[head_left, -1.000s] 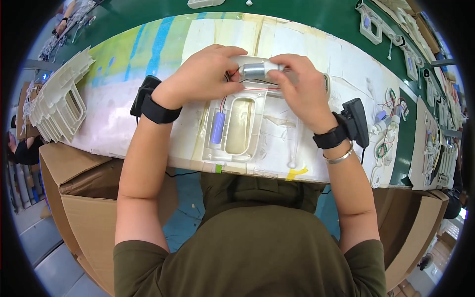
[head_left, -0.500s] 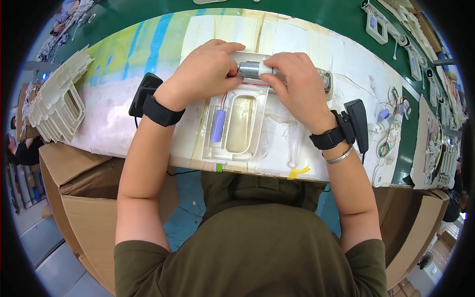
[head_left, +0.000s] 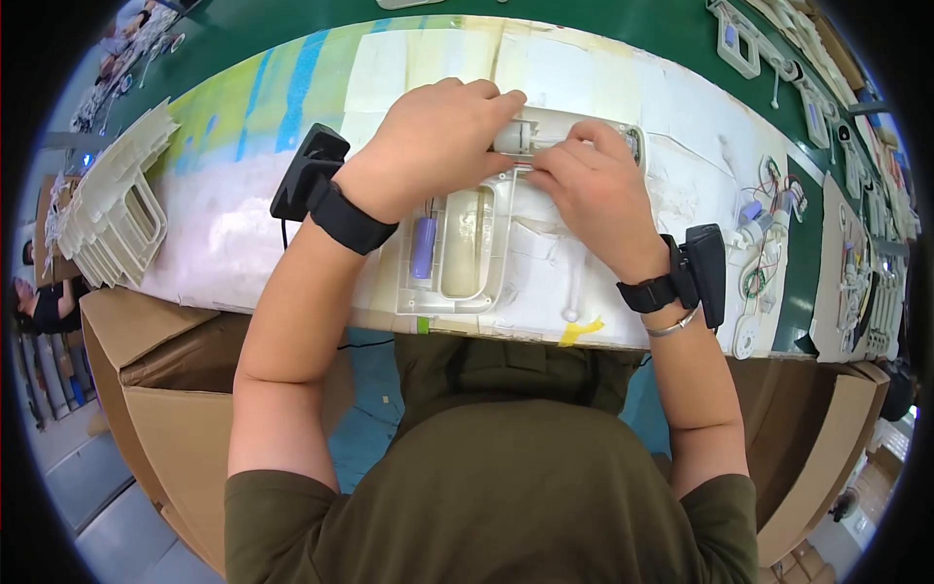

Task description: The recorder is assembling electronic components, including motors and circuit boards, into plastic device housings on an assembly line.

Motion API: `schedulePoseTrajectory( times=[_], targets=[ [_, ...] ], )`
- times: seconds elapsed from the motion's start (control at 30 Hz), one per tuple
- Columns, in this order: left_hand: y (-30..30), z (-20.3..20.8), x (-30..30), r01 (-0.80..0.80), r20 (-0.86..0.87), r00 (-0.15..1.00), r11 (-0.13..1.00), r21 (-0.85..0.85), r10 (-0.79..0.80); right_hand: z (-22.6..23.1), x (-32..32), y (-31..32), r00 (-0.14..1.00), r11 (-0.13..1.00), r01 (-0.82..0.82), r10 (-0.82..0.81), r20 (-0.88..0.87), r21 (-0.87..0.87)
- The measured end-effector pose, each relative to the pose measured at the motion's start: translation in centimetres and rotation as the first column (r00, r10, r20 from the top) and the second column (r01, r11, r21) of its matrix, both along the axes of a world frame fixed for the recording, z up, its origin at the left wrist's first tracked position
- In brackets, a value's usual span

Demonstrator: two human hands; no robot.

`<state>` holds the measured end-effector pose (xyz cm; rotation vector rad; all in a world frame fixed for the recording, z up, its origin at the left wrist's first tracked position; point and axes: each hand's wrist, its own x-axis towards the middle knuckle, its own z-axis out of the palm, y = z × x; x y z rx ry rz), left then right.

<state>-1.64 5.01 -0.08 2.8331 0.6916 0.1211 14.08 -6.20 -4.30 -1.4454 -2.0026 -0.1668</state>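
Note:
A white plastic housing (head_left: 500, 255) with a looped handle lies on the table in front of me. Its upper part holds a silver-and-white cylindrical motor (head_left: 525, 136), and a purple cylindrical battery (head_left: 423, 248) lies in the handle. My left hand (head_left: 433, 141) is closed over the motor's left end, thumb below it and index finger along the housing's far edge. Just below the motor, thin red wires (head_left: 523, 167) show between my hands. The fingers of my right hand (head_left: 598, 190) are pinched together at these wires; their tips are partly hidden.
Stacked white housing shells (head_left: 112, 204) stand at the left table edge. More motors with wires (head_left: 764, 229) lie at the right. A clear plastic piece (head_left: 574, 287) and yellow tape (head_left: 581, 332) are near the front edge. Cardboard boxes (head_left: 180, 428) flank me below the table.
My left hand has moved right over the motor, which now sits lower in the housing. My right hand has left the motor's white end and come down to the wires.

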Motion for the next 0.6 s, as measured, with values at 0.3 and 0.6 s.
schedulePoseTrajectory(
  times=[0.3, 0.6],
  targets=[
    [1.9, 0.9, 1.7, 0.104, -0.164, 0.981, 0.994, -0.026, -0.106, 2.1, 2.2, -1.4, 0.959, 0.99, 0.103, -0.072, -0.275, 0.097],
    [14.4, 6.5, 19.4, 0.181, 0.019, 0.979, 0.902, 0.392, -0.205, -0.4, 4.3, -2.7, 0.971, 0.97, 0.17, -0.134, -0.199, 0.174]
  ],
)
